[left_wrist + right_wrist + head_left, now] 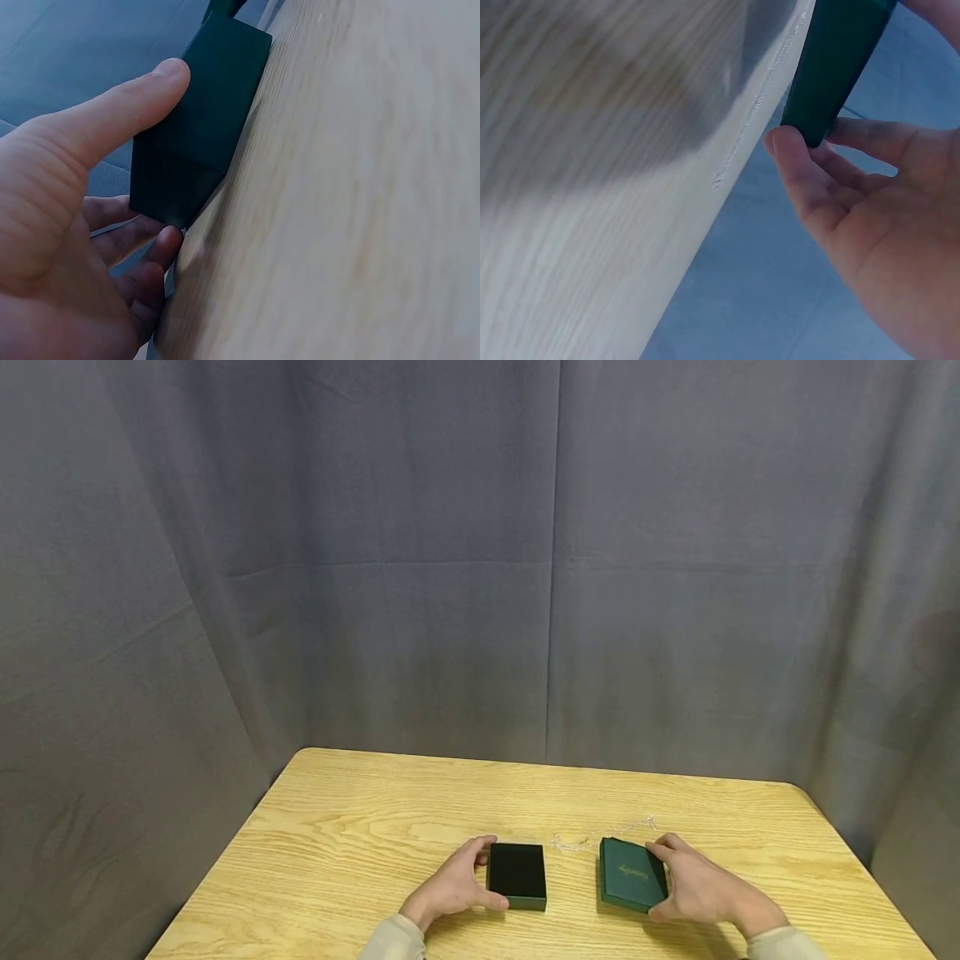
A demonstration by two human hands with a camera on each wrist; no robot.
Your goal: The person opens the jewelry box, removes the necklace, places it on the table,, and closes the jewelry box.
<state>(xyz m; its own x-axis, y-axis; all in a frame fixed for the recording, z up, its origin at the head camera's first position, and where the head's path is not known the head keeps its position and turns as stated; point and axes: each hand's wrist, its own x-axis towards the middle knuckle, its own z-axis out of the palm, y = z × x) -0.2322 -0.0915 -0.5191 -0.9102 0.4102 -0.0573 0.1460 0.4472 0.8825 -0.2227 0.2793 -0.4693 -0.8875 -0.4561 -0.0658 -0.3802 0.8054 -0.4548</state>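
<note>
My left hand (456, 881) holds a small dark green box base (516, 872) with a black inside, thumb at its near side and fingers round the far left edge. In the left wrist view the thumb lies on the green wall of the box base (202, 105), which sits on the wood. My right hand (697, 885) grips the green box lid (632, 874), which has faint gold lettering on top. Fingers and thumb span opposite edges of the box lid (836, 67), held slightly tilted just over the table. A thin silver chain (573, 843) lies behind and between the two box parts.
The wood-grain table (360, 827) has rounded far corners. Grey curtains (427, 610) hang behind it and along both sides. Part of the chain (761, 97) shows near the lid in the right wrist view.
</note>
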